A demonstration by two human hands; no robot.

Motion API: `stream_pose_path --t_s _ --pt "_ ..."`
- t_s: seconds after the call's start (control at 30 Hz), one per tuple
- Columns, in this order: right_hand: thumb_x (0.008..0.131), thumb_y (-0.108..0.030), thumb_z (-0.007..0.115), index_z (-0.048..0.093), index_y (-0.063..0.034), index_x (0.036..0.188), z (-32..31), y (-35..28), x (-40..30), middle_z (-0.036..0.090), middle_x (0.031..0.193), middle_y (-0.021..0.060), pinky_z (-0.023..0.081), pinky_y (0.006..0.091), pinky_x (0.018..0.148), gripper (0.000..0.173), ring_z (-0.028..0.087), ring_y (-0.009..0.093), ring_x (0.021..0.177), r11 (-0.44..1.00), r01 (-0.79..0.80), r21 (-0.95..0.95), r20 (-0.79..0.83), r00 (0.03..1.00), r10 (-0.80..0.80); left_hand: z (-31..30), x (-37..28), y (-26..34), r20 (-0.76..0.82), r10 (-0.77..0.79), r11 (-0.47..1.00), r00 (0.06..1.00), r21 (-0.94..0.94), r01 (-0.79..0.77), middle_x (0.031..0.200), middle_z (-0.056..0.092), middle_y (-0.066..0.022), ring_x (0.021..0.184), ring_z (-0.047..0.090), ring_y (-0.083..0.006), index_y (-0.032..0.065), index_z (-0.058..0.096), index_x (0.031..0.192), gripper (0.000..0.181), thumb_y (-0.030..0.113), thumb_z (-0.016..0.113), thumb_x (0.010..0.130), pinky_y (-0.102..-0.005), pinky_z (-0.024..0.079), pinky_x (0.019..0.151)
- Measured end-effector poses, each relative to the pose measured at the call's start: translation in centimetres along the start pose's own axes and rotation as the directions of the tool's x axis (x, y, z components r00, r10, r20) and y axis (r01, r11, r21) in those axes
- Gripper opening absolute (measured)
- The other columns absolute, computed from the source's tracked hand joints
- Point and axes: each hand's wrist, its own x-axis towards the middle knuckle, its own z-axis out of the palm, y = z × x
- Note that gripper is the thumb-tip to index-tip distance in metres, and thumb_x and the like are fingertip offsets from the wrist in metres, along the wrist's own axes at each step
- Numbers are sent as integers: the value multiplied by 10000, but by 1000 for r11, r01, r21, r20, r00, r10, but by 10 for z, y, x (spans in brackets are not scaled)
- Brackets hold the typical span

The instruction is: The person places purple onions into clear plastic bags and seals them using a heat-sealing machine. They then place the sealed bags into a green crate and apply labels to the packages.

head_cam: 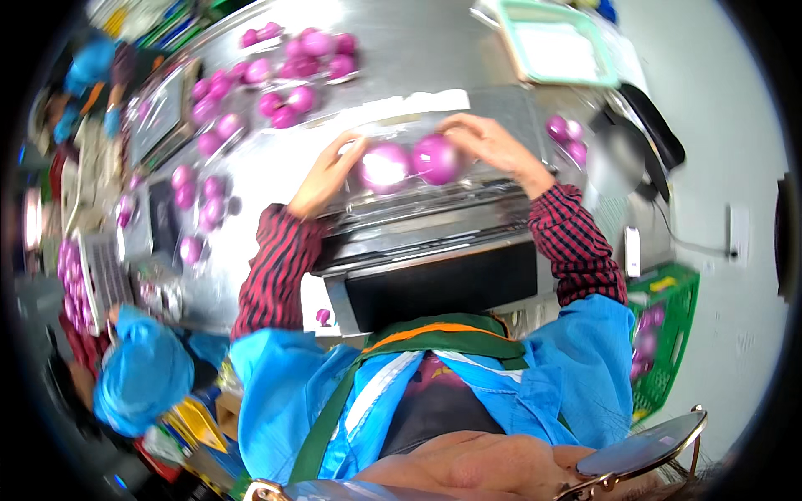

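Observation:
Two glossy red onions, the left one [385,167] and the right one [437,159], sit side by side under clear plastic film above the flat top of a film-wrapping machine [438,266]. My left hand [329,175] holds the left end of this pack, its thumb and fingers against the film. At the other end my right hand [492,147] grips the pack, fingers curled over the right onion's far side. Motion blur hides where the fingertips meet the film. Behind the onions lies a white strip [407,108].
Wrapped onion packs [304,56] lie on the steel table [413,37] ahead and left. At right are another pack [567,139], a round metal-topped device [617,153] and a phone [633,250]. A green crate [667,338] holds onions. A teal-rimmed tray [557,50] stands far right. Blue-capped people [144,376] are at left.

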Motion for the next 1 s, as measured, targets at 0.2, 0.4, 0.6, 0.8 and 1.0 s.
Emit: stream_pose_path --t_s 0.2,0.4,0.6,0.8,1.0 --pt "948 -356 529 602 20 1086 35 -10 -56 608 962 62 468 226 494 408 552 87 663 890 -299 343 36 951 306 33 -67 29 21 -349 830 937 -456 319 1081 562 -26 966 521 -102 -15 531 1185 355 277 471 993 -280 427 838" --pt "946 -394 519 562 46 1107 71 -32 -157 621 941 95 507 241 496 471 596 127 633 820 -441 366 256 894 367 66 -170 19 181 -438 734 881 -493 467 1218 550 -148 1066 570 -210 -74 443 1266 495 321 486 972 -354 483 888" --pt "924 -447 531 588 33 1083 95 24 -189 589 795 54 478 265 512 509 554 108 627 759 -511 403 204 859 470 100 -167 -15 322 -498 627 805 -508 591 1095 613 -139 969 627 -210 -49 472 1229 482 364 458 982 -351 527 826" --pt "890 -575 489 614 106 896 120 35 -230 650 763 179 524 367 560 692 672 249 648 819 -571 52 80 820 567 122 -212 -36 284 -645 649 709 -286 705 973 649 -114 838 616 -173 -33 566 1121 591 510 388 970 -308 498 737" --pt "905 -318 566 619 -15 852 153 57 -254 652 835 188 507 389 666 313 632 372 757 950 -304 -71 -664 725 182 143 -249 -55 -358 -625 777 694 -372 508 613 434 68 487 354 -23 44 599 986 388 408 466 977 -202 262 420"
